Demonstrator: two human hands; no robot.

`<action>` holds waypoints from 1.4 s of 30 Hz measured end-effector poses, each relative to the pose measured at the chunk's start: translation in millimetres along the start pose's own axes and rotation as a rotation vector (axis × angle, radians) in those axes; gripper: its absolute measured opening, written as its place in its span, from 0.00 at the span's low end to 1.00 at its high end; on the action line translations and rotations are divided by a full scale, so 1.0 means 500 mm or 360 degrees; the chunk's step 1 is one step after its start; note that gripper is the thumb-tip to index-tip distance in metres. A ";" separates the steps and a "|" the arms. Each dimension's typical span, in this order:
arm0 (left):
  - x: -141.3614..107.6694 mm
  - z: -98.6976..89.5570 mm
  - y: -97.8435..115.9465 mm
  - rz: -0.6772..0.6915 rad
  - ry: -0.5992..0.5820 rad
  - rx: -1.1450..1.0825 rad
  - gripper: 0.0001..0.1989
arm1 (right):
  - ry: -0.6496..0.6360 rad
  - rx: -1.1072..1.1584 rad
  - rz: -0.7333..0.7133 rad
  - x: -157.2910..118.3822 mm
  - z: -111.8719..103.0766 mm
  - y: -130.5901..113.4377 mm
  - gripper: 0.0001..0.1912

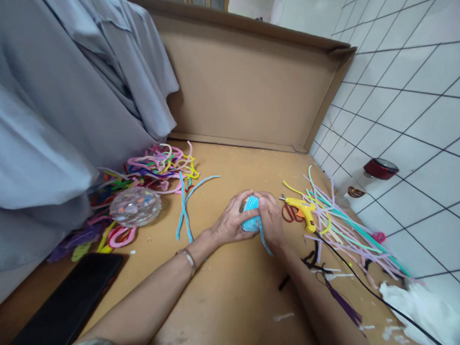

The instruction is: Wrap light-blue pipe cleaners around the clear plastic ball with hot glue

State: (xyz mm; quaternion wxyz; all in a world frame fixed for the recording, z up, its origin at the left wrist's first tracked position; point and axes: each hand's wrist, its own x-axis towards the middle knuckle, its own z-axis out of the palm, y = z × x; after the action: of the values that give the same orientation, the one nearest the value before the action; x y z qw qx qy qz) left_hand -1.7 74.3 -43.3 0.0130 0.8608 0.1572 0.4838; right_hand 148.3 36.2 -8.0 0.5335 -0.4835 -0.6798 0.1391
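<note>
Blue fuzzy-strand bundle, rounded, strands side by side [252,214], sits mid-frame between both hands; left hand [230,220] and right hand [273,220] curl round it from either side. Long axis roughly up-down in frame; one loose blue tail [265,242] drops lower right, nearer right hand. Count: one bundle, two crossed blue fuzzy strands [185,207] left of hands, one yellow glue gun [302,204] just right.

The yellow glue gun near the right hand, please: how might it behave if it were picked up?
The glue gun would probably feel rigid, as its body looks like hard plastic. The black cord from its handle would likely trail and tug. Lifting might also disturb the thin strips beside it.
</note>
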 end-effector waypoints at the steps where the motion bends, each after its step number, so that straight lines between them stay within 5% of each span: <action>1: 0.001 0.000 0.001 0.0014 0.0001 0.0005 0.31 | 0.0022 0.0062 0.0055 0.002 -0.001 0.003 0.20; 12: 0.011 -0.003 0.001 0.0087 0.0018 0.0001 0.31 | 0.0076 0.0479 0.0317 0.045 0.022 -0.009 0.08; 20: -0.006 0.001 -0.003 -0.0056 -0.0007 0.0029 0.32 | 0.0654 0.0301 0.0613 0.046 -0.004 0.035 0.14; 23: -0.010 0.003 -0.005 -0.0053 -0.0003 0.0013 0.33 | 0.0481 0.0182 0.0516 0.035 -0.023 0.050 0.16; 25: -0.010 0.004 -0.007 -0.0039 -0.0013 0.0010 0.34 | 0.0206 0.0228 0.0507 0.028 -0.027 0.051 0.25; 29: -0.012 0.004 -0.009 -0.0039 -0.0018 -0.0014 0.33 | -0.0246 0.0139 0.0360 0.025 -0.023 0.038 0.23; 37: -0.006 0.001 -0.002 -0.0050 -0.0015 0.0000 0.33 | -0.0255 0.0138 0.0105 0.012 -0.020 -0.021 0.25; 42: -0.006 0.003 -0.005 -0.0084 0.0021 -0.0048 0.32 | -0.0245 0.0292 0.0225 0.007 -0.020 -0.014 0.27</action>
State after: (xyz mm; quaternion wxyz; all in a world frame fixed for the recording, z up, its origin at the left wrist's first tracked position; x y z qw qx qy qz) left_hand -2.5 75.9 -47.1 0.0377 0.8529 0.1725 0.4913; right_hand 153.4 32.5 2.9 0.5107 -0.4673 -0.6673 0.2748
